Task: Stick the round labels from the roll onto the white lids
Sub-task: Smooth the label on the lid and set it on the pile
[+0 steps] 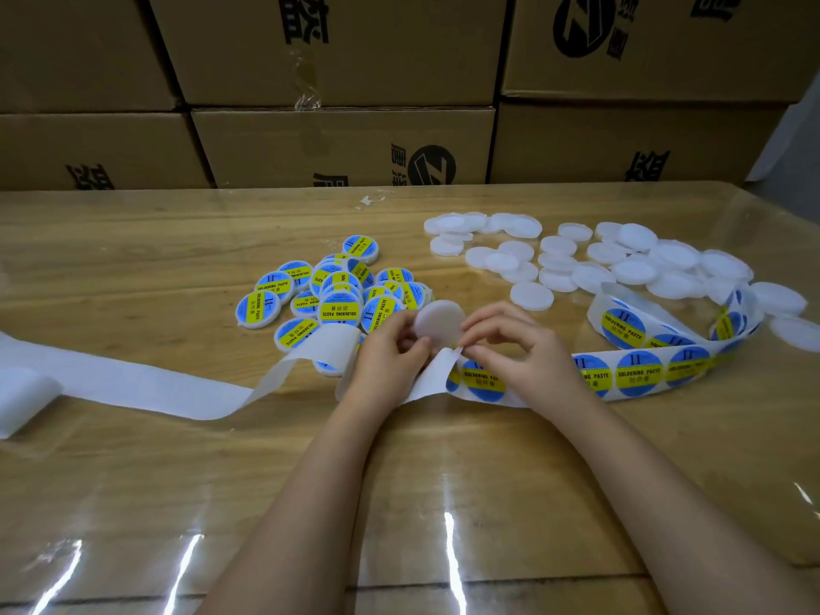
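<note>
1. Left hand (390,355): fingers curled round one blank white lid (439,324). The lid is held tilted just above the table (133,241).
2. Right hand (514,352): thumb and forefinger pinch the label strip (639,372) at its folded end, just beside the lid.
3. Step, as judged: freeing the next label. Bend the liner back sharply so the label edge lifts by itself. Touch only its rim, centre it over the lid, lay one edge first and smooth across.
4. Outward: spent liner (155,388) trails left. Labelled lids (328,299) are heaped behind the left hand. Blank lids (621,259) are scattered right and rear.
5. Unclear: the right fingertips cover the peel point, so I cannot tell whether a label has lifted. The liner's far end and the rightmost blank lids are cut off by the frame.
</note>
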